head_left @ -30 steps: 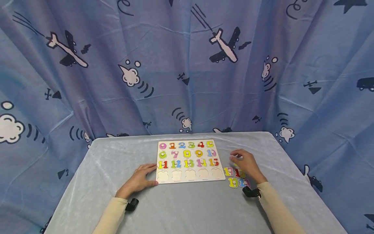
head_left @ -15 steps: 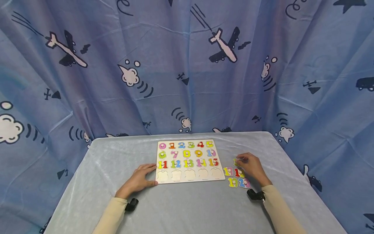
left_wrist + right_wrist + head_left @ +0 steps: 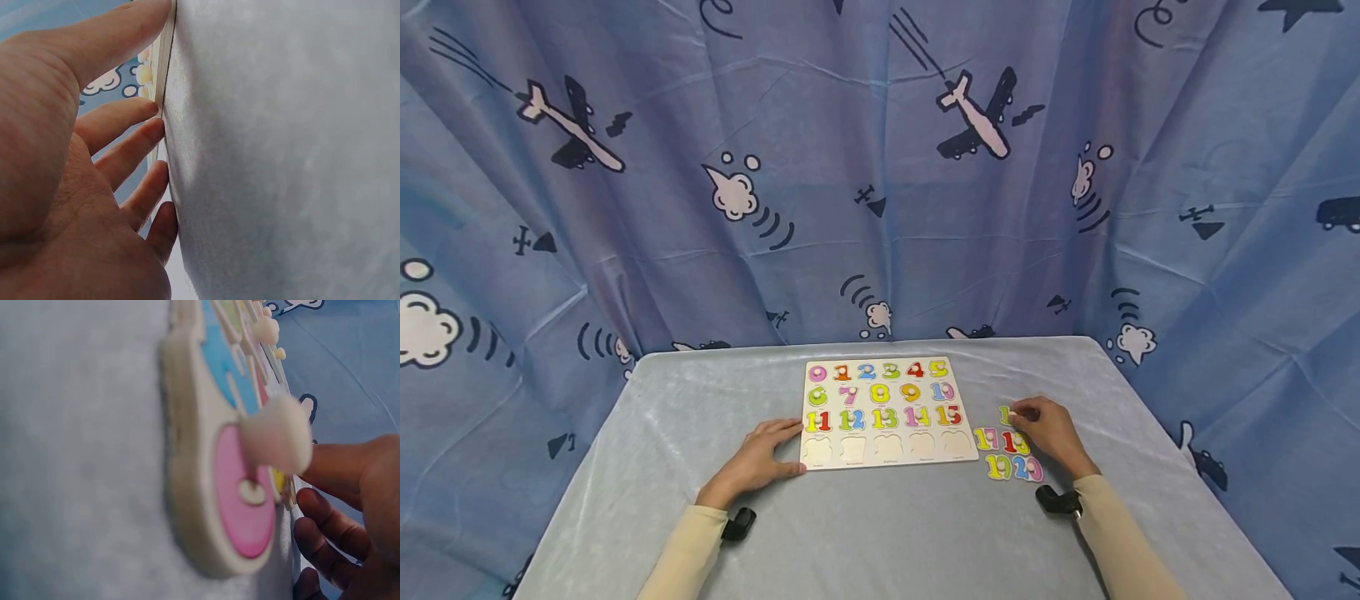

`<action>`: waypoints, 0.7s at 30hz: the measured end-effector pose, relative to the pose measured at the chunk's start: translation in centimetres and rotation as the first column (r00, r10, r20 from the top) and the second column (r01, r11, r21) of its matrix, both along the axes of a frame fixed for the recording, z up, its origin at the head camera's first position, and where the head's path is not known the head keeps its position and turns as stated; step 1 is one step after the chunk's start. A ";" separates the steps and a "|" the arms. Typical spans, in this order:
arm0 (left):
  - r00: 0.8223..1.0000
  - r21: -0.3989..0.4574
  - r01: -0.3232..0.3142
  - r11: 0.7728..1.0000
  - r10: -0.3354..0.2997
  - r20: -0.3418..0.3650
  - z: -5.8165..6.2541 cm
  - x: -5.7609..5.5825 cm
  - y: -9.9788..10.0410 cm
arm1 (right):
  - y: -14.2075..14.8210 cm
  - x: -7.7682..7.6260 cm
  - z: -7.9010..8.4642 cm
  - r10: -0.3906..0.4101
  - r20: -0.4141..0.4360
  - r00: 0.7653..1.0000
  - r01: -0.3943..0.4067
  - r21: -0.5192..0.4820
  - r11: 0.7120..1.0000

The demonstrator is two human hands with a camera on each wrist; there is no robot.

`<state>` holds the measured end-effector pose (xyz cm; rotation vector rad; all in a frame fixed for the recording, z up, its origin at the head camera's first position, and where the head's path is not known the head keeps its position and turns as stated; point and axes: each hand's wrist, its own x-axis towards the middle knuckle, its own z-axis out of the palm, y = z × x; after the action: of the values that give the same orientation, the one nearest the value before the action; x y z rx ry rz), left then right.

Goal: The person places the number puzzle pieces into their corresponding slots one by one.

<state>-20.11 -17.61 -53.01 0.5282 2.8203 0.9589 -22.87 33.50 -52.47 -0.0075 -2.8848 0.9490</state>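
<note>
A wooden number puzzle board lies on the table, with the pieces 0 to 15 seated and the bottom row of recesses bare. My left hand rests at the board's left edge, fingers spread and fairly straight, thumb by the near corner. To the right of the board, my right hand pinches a number puzzle piece with a green 1; the fingers hide its other digit. Just below that hand lie the loose pieces 17, 18, 19 and 20. In the right wrist view, piece 20 stands large with its knob.
A pale grey cloth covers the table. Behind it hangs a blue curtain printed with airplanes and clouds. A black wrist camera sits on the left wrist, another black camera on the right.
My right hand has shifted right and slightly down onto the piece with the green 1, its fingers closing there. The left hand and the board have stayed put.
</note>
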 end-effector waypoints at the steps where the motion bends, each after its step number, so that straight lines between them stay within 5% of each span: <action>1: 1.000 0.001 0.000 1.000 0.000 0.001 0.0 0.0 0.0 | 0.0 0.0 0.0 0.000 0.000 1.000 0.000 0.002 1.000; 11: 1.000 0.007 0.008 1.000 -0.008 0.003 0.2 0.1 0.0 | 0.0 -0.1 0.3 -0.016 0.010 1.000 0.016 0.018 1.000; 21: 1.000 0.002 0.011 1.000 -0.011 -0.003 0.3 0.1 0.1 | -1.9 0.0 2.2 -0.004 -0.037 0.999 0.004 -0.001 1.000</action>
<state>-20.05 -17.55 -52.75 0.5456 2.8160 0.9592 -22.89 31.65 -50.25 0.0041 -2.8493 0.9397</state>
